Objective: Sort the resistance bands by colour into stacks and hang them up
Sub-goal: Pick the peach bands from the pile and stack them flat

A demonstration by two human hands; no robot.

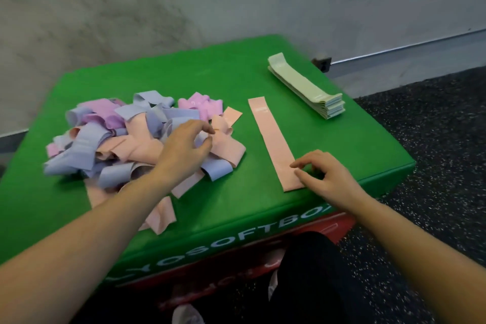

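A tangled pile of resistance bands (126, 139) in peach, lilac-blue and pink lies on the left half of the green soft box (236, 81). My left hand (184, 147) hovers over the pile's right side with fingers curled, thumb and forefinger close to a peach band (226, 144); I cannot tell if they pinch it. One flat peach band (271, 139) lies straight to the right of the pile. My right hand (323, 176) rests by its near end, fingertips touching it. A neat stack of pale green bands (305, 87) sits at the far right.
The green box sits on a red box (339, 226). A grey concrete wall (131, 21) stands behind, and dark speckled rubber floor (434, 139) lies to the right. My dark-clad knee (310, 271) is against the front of the boxes.
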